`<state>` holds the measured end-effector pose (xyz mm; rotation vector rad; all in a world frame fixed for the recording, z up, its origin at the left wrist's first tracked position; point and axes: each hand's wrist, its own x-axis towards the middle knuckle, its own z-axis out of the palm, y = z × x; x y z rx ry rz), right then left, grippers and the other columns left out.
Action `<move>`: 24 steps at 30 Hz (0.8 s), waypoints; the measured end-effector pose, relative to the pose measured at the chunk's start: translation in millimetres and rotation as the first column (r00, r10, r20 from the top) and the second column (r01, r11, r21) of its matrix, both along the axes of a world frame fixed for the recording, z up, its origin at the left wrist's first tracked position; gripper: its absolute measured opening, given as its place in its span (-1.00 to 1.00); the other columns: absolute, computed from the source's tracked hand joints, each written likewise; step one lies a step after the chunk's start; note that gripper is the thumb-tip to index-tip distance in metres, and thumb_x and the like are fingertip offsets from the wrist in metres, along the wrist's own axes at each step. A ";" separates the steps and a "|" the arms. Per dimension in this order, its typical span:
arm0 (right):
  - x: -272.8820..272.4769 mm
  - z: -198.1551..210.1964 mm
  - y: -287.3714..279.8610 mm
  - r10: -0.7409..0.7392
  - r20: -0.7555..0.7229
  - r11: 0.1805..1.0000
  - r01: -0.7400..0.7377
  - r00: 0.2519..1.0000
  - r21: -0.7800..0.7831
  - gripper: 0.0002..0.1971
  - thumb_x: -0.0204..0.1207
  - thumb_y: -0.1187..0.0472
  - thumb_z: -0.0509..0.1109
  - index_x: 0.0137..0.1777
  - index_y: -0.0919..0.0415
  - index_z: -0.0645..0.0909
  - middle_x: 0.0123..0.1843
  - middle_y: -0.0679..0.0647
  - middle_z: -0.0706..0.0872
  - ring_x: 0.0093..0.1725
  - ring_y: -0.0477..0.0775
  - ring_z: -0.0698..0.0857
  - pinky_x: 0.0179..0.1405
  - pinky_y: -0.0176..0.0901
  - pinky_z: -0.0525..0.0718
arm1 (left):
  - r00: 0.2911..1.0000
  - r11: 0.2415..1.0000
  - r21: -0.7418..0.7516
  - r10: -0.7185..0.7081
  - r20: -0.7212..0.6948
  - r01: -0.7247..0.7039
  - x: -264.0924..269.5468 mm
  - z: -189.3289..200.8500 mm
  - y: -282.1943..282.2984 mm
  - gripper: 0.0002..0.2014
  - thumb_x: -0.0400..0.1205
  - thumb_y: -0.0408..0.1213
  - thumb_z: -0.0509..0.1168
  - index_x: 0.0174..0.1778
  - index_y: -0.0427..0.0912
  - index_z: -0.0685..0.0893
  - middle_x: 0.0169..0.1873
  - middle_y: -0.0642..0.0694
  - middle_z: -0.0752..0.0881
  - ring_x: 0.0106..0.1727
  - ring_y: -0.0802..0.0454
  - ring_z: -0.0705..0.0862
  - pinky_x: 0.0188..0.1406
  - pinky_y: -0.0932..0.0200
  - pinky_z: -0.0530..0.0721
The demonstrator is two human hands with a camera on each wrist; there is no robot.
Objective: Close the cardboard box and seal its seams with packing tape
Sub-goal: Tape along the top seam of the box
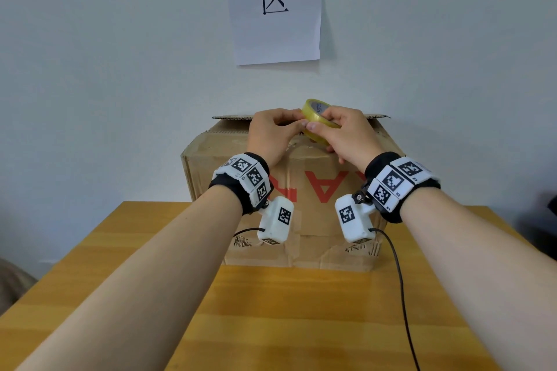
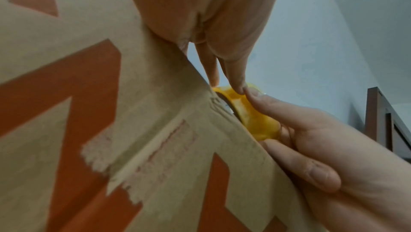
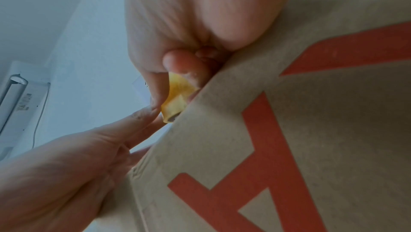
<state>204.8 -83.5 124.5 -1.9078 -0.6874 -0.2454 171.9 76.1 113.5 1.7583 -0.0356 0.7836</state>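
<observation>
A: Cardboard box [image 1: 289, 190] — where does it sit in the head view?

B: Centre of the frame, standing on the wooden table [image 1: 271, 310] against the pale wall [image 1: 120, 54]. Red printing runs across its near face, and old torn tape marks show low down. One flap edge sticks up along the top at the back.

A: And the tape roll [image 1: 315, 117]?

B: Just above the box's top, a little right of centre, yellowish and tilted. The right hand [image 1: 340, 135] grips it, thumb on the near rim and fingers curled round the far side.

A: The left hand [image 1: 271, 135]?

B: Its fingertips are pinched together right at the roll's left edge, touching the right thumb. In the left wrist view two fingers [image 2: 235, 74] reach down onto the roll's outer surface. I cannot tell whether they hold a loose tape end.

A: Anything else?

B: A paper sign [image 1: 275, 3] with a printed character hangs on the wall, upper centre. Both wrists wear marker-covered bands with cameras.
</observation>
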 end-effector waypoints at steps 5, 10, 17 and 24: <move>0.5 0.1 -1.7 0.006 -0.013 1.000 -0.006 1.000 0.008 -0.80 0.60 -0.02 0.47 -0.05 0.12 0.72 -0.12 -0.02 0.79 -0.41 -0.02 0.74 -0.76 -0.30 0.40 | 1.000 1.000 -0.016 -0.015 -0.017 0.015 -1.6 1.8 1.2 -0.91 0.50 -0.33 0.58 -0.12 -0.20 0.85 -0.18 -0.05 0.87 -0.07 0.19 0.83 0.02 0.37 0.72; -0.6 0.5 -2.6 0.016 -0.009 1.000 -0.015 1.000 0.006 -0.80 0.61 0.00 0.46 -0.06 0.13 0.70 -0.11 0.07 0.80 -0.36 0.04 0.76 -0.78 -0.29 0.40 | 0.999 1.000 0.001 -0.013 -0.033 0.013 -2.9 3.0 1.4 -0.94 0.51 -0.31 0.58 -0.15 -0.15 0.84 -0.23 0.00 0.86 -0.19 0.29 0.80 -0.13 0.49 0.65; -1.5 0.9 -3.4 0.020 -0.011 1.000 -0.020 1.000 0.006 -0.83 0.61 0.01 0.46 -0.12 0.08 0.68 -0.08 0.08 0.81 -0.34 0.05 0.76 -0.79 -0.32 0.37 | 0.995 0.999 -0.006 -0.050 -0.089 0.050 -1.5 4.5 6.5 -0.92 0.51 -0.24 0.58 -0.13 -0.13 0.87 -0.09 -0.01 0.88 0.03 0.19 0.82 0.24 0.21 0.70; -2.0 0.3 -3.9 0.018 -0.015 1.000 -0.017 1.000 0.026 -0.83 0.61 0.01 0.46 -0.08 0.10 0.70 -0.10 0.03 0.81 -0.41 0.00 0.74 -0.79 -0.32 0.37 | 0.993 0.998 0.004 -0.062 -0.098 0.063 1.8 1.8 8.5 -0.87 0.48 -0.20 0.60 -0.17 -0.18 0.87 -0.07 0.00 0.87 0.16 0.28 0.76 0.38 0.10 0.64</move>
